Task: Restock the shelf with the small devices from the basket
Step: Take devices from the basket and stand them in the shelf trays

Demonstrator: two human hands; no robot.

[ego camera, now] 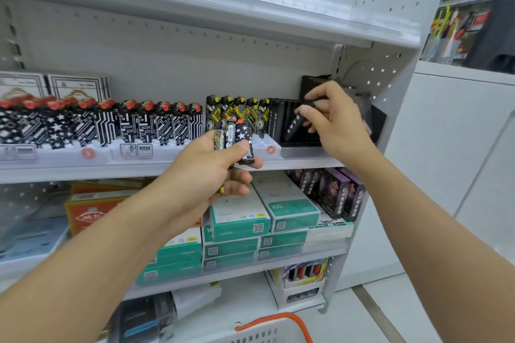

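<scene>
My left hand (211, 172) grips a bunch of small devices (235, 139) in front of the middle shelf (83, 167); one is black with white stars, another yellow-patterned. My right hand (334, 117) pinches a slim black device (296, 122) and holds it tilted over the black display tray (301, 142) at the shelf's right end. Rows of red-topped black-and-white devices (97, 125) and yellow-and-black ones (237, 111) stand along the shelf. The basket (267, 334), white with an orange handle, shows at the bottom edge.
Teal and white boxes (278, 211) and dark purple boxes (334, 192) fill the shelf below. An orange-red box (86, 214) lies to their left. The perforated grey side panel (390, 69) closes the shelf on the right. A white counter (459, 133) stands beyond it.
</scene>
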